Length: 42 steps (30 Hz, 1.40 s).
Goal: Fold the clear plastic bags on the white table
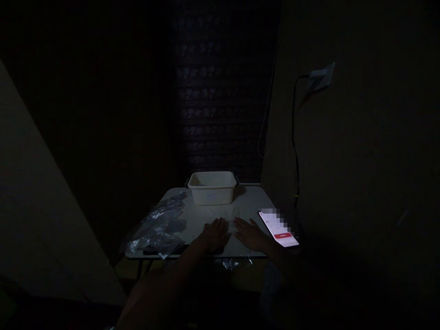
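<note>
My left hand lies flat, palm down, near the middle of the small white table. Just to its right, my right hand rests palm down too, its fingers stretched out toward the left. Between and ahead of the fingertips is a thin, clear plastic sheet or bag, barely visible in the dim light; both hands seem to touch it. Crumpled clear plastic bags spread over the table's left side.
A white plastic basin stands at the table's back. On the right, a lit phone lies at the edge. A black cable runs down the right wall from an outlet. Shiny plastic shows below the front edge. A dark blind hangs behind.
</note>
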{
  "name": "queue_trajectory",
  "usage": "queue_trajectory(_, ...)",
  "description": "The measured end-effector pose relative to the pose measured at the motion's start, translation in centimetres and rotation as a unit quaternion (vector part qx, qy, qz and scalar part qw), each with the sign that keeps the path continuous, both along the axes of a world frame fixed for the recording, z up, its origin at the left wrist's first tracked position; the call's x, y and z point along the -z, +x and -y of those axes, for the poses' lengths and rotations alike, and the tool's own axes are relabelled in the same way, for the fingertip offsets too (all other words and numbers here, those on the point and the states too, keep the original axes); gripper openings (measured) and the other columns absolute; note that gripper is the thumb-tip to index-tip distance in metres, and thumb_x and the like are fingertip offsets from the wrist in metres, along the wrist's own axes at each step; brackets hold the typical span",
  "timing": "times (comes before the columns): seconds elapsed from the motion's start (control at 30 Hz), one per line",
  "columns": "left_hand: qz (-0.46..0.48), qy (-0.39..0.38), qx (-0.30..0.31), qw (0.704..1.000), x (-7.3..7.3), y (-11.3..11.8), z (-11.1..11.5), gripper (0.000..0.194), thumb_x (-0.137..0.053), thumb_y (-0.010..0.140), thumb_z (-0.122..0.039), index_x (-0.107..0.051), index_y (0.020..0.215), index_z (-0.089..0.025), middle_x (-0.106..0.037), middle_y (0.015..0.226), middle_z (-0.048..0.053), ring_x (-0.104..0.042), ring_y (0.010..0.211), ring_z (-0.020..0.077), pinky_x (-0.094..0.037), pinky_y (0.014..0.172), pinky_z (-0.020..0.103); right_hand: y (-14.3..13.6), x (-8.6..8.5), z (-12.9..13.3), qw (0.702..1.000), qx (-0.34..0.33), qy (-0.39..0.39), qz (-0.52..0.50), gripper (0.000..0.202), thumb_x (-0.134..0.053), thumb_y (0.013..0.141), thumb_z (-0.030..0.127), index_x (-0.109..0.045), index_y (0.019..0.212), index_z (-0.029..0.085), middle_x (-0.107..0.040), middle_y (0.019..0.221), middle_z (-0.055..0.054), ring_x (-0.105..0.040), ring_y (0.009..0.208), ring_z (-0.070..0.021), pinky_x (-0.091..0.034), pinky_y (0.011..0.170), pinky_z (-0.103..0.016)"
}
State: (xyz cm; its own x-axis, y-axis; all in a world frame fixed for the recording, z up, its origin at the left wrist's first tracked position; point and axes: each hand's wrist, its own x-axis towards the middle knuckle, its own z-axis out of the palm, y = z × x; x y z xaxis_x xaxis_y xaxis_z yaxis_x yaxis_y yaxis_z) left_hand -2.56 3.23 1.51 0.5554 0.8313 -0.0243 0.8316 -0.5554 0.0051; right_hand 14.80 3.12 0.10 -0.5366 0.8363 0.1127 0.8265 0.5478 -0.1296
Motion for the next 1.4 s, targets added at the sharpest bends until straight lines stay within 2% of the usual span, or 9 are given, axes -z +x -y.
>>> queue_trajectory(0.13, 0.001, -0.052, 0.028, 0.998, -0.7, -3.0, 1.4, 0.055, -0.027, 0.072, -0.039, -0.008, 0.119, -0.019, -0.011, 0.125, 0.01, -0.009, 0.112, 0.0224, -0.02, 0.082, 0.043, 1.3, -0.3, 0.4, 1.0, -0.002, -0.023, -0.008, 0.043, -0.025, 0.072, 0.023, -0.026, 0.115, 0.018, -0.03, 0.119, -0.005, -0.023, 0.108, -0.0139, -0.015, 0.087, -0.038)
queue_trajectory(0.2, 0.008, -0.068, 0.052, 0.996, -0.7, -4.2, 2.5, 0.072, -0.043, 0.062, -0.038, -0.002, 0.119, -0.021, -0.009, 0.125, 0.01, -0.009, 0.112, 0.0238, -0.018, 0.083, 0.043, 1.9, -0.3, 0.6, 0.999, 0.002, -0.033, -0.004, 0.049, -0.029, 0.066, 0.014, -0.027, 0.114, 0.018, -0.03, 0.119, -0.004, -0.024, 0.108, -0.0135, -0.017, 0.087, -0.036)
queue_trajectory(0.3, 0.011, -0.061, 0.093, 0.994, -0.2, -5.1, 4.1, 0.079, -0.05, 0.056, -0.032, -0.003, 0.119, -0.024, -0.007, 0.126, 0.007, -0.007, 0.112, 0.0242, -0.014, 0.085, 0.044, 2.7, -0.1, 1.0, 0.999, 0.006, -0.051, 0.009, 0.057, -0.032, 0.058, 0.01, -0.028, 0.114, 0.019, -0.027, 0.12, -0.004, -0.022, 0.109, -0.0144, -0.016, 0.088, -0.036)
queue_trajectory(0.53, 0.054, 0.04, 0.142, 0.988, 0.8, -3.6, 4.6, 0.042, -0.034, 0.071, -0.021, -0.027, 0.112, -0.025, -0.027, 0.12, 0.003, -0.02, 0.109, 0.0167, -0.012, 0.088, 0.039, 3.4, -0.7, 2.1, 0.993, -0.005, -0.117, 0.006, 0.07, -0.036, 0.052, 0.009, -0.016, 0.119, 0.018, -0.018, 0.124, -0.006, -0.015, 0.111, -0.0168, -0.014, 0.087, -0.039)
queue_trajectory(0.77, 0.217, 0.006, 0.086, 0.972, 0.2, -3.0, 4.0, 0.031, -0.027, 0.075, -0.022, -0.042, 0.102, -0.02, -0.045, 0.107, 0.002, -0.039, 0.097, 0.0118, -0.027, 0.083, 0.026, 4.0, -1.2, 2.2, 0.981, -0.016, -0.19, 0.025, 0.081, -0.051, 0.05, 0.023, -0.009, 0.119, 0.017, -0.01, 0.125, -0.011, -0.009, 0.112, -0.0225, -0.012, 0.086, -0.044)
queue_trajectory(0.9, 0.343, -0.051, 0.02, 0.938, -0.1, -3.2, 3.9, 0.034, -0.022, 0.077, -0.03, -0.046, 0.098, -0.019, -0.05, 0.101, 0.0, -0.044, 0.091, 0.0117, -0.033, 0.079, 0.024, 3.8, 0.2, 1.6, 0.99, -0.023, -0.135, -0.033, 0.079, -0.054, 0.051, 0.034, -0.018, 0.118, 0.014, -0.02, 0.122, -0.012, -0.017, 0.11, -0.0232, -0.016, 0.087, -0.039)
queue_trajectory(1.1, 0.425, -0.09, -0.02, 0.901, -0.4, -3.2, 3.3, 0.037, -0.024, 0.076, -0.036, -0.05, 0.092, -0.016, -0.056, 0.091, 0.001, -0.048, 0.084, 0.0123, -0.035, 0.075, 0.024, 1.8, 0.1, 0.8, 0.98, -0.021, -0.025, -0.198, 0.041, -0.046, 0.062, 0.03, -0.044, 0.101, 0.018, -0.046, 0.104, -0.006, -0.042, 0.092, -0.0159, -0.032, 0.077, -0.025)
queue_trajectory(1.27, 0.459, -0.092, -0.043, 0.882, 0.1, -2.8, 2.3, 0.031, -0.034, 0.071, -0.034, -0.05, 0.089, -0.015, -0.057, 0.087, 0.001, -0.05, 0.079, 0.0128, -0.037, 0.071, 0.024, 1.0, 0.1, -0.1, 0.964, 0.066, -0.071, -0.247, 0.021, -0.038, 0.067, 0.027, -0.055, 0.066, 0.015, -0.057, 0.067, -0.003, -0.051, 0.063, -0.0134, -0.038, 0.056, -0.022)
queue_trajectory(1.4, 0.447, -0.1, -0.103, 0.883, 0.7, -2.8, 1.7, 0.037, -0.05, 0.058, -0.031, -0.049, 0.091, -0.013, -0.058, 0.082, 0.002, -0.051, 0.072, 0.0136, -0.039, 0.064, 0.023, 0.9, 0.3, -0.5, 0.945, 0.078, -0.091, -0.304, 0.019, -0.041, 0.064, 0.028, -0.055, 0.061, 0.015, -0.057, 0.062, -0.001, -0.05, 0.06, -0.0128, -0.037, 0.053, -0.022)
